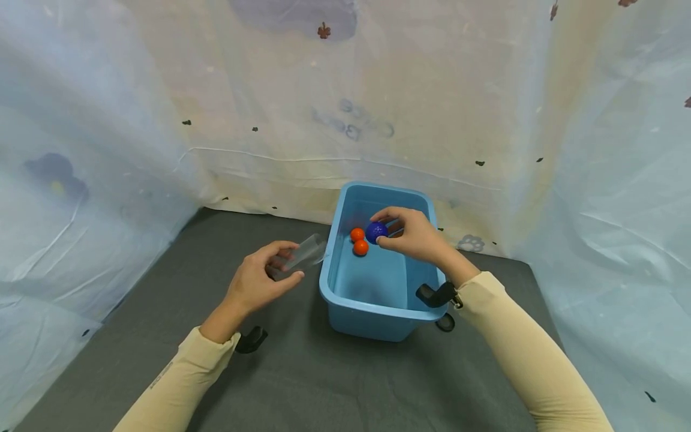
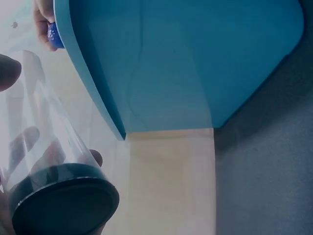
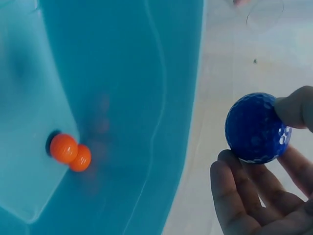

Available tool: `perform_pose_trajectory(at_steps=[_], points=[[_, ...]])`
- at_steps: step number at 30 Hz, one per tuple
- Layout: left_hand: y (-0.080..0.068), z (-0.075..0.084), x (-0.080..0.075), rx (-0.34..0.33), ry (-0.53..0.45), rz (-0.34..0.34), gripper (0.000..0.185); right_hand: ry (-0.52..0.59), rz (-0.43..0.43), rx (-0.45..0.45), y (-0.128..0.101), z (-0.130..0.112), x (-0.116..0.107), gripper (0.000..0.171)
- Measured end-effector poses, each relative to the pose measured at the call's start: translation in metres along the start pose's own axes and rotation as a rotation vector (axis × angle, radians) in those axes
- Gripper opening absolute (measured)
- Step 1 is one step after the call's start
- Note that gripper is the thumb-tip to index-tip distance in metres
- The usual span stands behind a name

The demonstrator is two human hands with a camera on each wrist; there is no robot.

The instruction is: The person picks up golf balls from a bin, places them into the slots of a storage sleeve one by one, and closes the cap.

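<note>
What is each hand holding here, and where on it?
Left hand grips the clear cup round its side; right hand pinches the blue ball between fingertips.

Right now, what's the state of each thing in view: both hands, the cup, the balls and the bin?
Left hand: grips the clear cup.
Clear cup: tipped on its side, mouth toward the bin, empty.
Right hand: pinches the blue ball.
Blue ball: lifted, held over the bin.
Two orange balls: lying side by side, touching, on the bin floor.
Blue bin: upright on the dark mat, open top.
</note>
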State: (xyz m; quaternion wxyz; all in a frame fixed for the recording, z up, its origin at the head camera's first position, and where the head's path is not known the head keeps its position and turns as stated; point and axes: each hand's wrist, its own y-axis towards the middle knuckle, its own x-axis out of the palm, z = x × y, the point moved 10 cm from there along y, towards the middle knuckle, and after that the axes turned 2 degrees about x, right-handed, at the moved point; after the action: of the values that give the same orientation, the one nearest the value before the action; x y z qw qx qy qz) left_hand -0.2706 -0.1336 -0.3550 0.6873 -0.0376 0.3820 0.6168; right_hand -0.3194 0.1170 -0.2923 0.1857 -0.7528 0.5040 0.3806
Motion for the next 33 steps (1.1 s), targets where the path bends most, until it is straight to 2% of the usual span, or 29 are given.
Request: perform_pose_trajectory(at_steps=[7,12,18,33], points=[[0.003,0.01,0.003,0.024,-0.016,-0.004,0.047,0.076,-0.006,-0.058,-0.003,-0.02,0.01,0.035],[0.005,0.015,0.005,0.042,-0.018,-0.008,0.047,0.1,-0.015,-0.126,-0.006,-0.04,0.017,0.036],[0.008,0.024,0.007,0.057,-0.012,-0.022,0.047,0.122,-0.037,-0.163,-0.008,-0.056,0.024,0.035],[0.009,0.039,0.013,0.116,-0.009,-0.041,0.045,0.152,-0.091,-0.16,-0.008,-0.06,0.034,0.035]])
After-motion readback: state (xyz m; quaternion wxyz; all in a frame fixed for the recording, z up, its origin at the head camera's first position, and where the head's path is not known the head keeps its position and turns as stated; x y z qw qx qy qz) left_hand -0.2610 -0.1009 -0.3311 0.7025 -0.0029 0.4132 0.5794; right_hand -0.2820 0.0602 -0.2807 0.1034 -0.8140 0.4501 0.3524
